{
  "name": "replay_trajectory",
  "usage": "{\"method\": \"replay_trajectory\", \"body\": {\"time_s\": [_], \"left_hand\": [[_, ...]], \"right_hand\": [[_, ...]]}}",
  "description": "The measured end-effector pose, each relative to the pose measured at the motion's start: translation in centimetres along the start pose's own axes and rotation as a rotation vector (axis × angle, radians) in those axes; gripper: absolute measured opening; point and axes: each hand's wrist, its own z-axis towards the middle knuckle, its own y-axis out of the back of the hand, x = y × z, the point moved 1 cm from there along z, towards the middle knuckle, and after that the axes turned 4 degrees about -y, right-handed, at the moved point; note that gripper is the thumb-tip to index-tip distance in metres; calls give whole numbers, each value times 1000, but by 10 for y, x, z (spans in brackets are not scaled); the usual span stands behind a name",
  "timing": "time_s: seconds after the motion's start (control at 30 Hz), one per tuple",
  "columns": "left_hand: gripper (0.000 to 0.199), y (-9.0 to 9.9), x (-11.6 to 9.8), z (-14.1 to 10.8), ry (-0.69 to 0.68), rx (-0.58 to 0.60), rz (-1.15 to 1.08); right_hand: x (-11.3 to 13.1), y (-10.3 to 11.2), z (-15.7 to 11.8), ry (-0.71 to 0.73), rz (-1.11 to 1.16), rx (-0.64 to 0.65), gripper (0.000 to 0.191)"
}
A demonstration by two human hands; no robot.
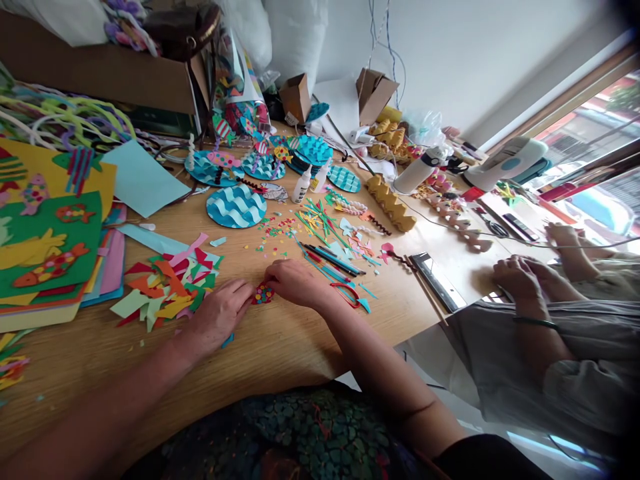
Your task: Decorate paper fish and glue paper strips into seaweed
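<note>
A small red paper piece (263, 294) with colored dots, perhaps a paper fish, lies on the wooden table between my hands. My left hand (223, 308) is at its left edge, fingers pressed together on it. From the right, my right hand (291, 280) has its fingers curled onto the piece's upper edge, and they hide part of it. Left of my hands spreads a heap of colored paper scraps (167, 287). Tiny paper dots (280, 229) are scattered beyond my fingers. Pencils (333, 259) and red-handled scissors (346, 293) lie to the right.
Blue wavy paper discs (237, 206) and glue bottles (301, 185) stand farther back. Green and yellow card sheets (55, 247) with paper fish are stacked at left. A phone (437, 283) lies at right, near other people's hands (520, 277). An egg-carton strip (390, 203) sits behind it.
</note>
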Motion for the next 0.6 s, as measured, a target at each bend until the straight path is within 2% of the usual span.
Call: {"method": "replay_trajectory", "body": {"time_s": [0.33, 0.6], "left_hand": [[20, 0, 1, 1, -5, -15, -19], [22, 2, 0, 1, 9, 6, 18]], "right_hand": [[3, 10, -5, -38, 8, 14, 22], [0, 3, -3, -51, 5, 21, 23]]}}
